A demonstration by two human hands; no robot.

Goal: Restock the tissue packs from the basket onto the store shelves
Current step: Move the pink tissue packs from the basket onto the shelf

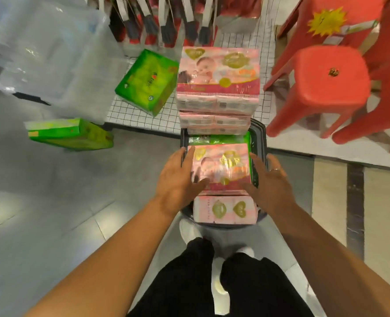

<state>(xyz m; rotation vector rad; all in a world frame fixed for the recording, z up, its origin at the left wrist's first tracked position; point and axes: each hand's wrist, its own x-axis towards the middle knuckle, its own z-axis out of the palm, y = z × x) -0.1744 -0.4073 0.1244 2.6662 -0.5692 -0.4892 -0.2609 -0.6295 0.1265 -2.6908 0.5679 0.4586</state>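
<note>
A dark basket (259,143) stands on the floor in front of my feet, filled with tissue packs. Its top pink tissue pack (221,167) shows a baby picture. My left hand (178,179) holds that pack's left side, thumb lying over its front corner. On the pack's right side my right hand (269,179) grips it, a ring on one finger. Another pink pack (224,210) sits lower at the basket's near end, and a green pack (219,139) shows at the far end. A stack of pink packs (218,88) rests on the low gridded shelf (130,110).
One green tissue pack (147,82) lies tilted on the gridded shelf, and another green pack (69,133) is on the grey floor at left. Clear plastic bins (47,56) stand at the upper left. Red plastic stools (326,83) crowd the right. Hanging goods (162,21) line the back.
</note>
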